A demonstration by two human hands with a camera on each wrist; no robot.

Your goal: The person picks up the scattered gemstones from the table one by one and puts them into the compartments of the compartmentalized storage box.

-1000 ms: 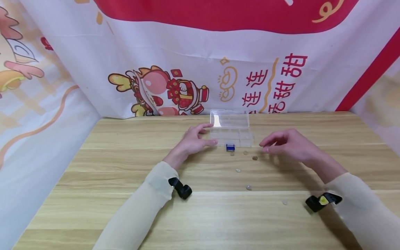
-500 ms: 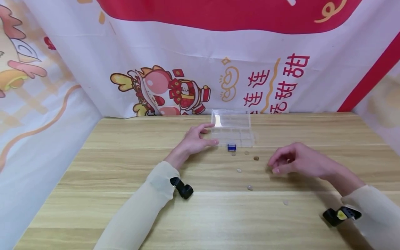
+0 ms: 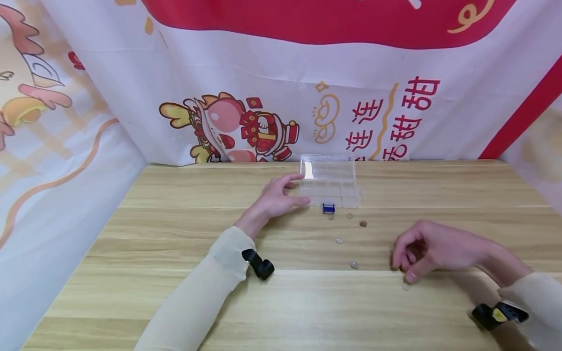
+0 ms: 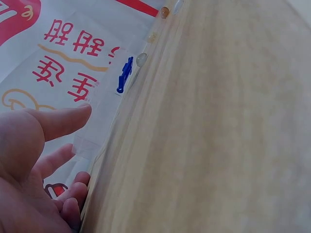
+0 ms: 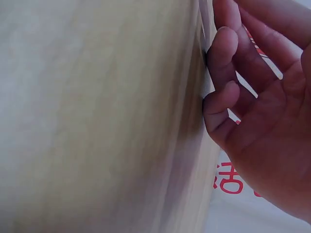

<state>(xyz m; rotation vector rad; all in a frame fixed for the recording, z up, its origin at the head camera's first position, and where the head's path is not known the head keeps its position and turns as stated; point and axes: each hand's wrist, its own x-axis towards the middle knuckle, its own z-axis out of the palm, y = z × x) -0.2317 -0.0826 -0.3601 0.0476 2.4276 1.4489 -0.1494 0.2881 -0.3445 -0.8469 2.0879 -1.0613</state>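
Observation:
A clear plastic compartment box [image 3: 329, 193] stands with its lid raised at the back of the table. At its left side is my left hand [image 3: 276, 197], thumb and forefinger spread along the box's edge. A small blue clasp [image 3: 328, 208] shows on the box's front, also in the left wrist view as a blue strip [image 4: 125, 75]. My right hand [image 3: 432, 248] is low over the table at the right, fingers bent, thumb tip close to a small pale stone [image 3: 405, 287]. In the right wrist view, the right hand's thumb and forefinger tips are partly out of frame.
Several small stones lie on the wooden table [image 3: 307, 312]: a brown one [image 3: 363, 224], a whitish one [image 3: 339, 241], a grey one [image 3: 354, 265] and pale ones near the box. A printed cloth [image 3: 263, 63] hangs behind the table.
My right hand has moved from beside the box toward me and to the right, down to the pale stone. My left hand stays at the box.

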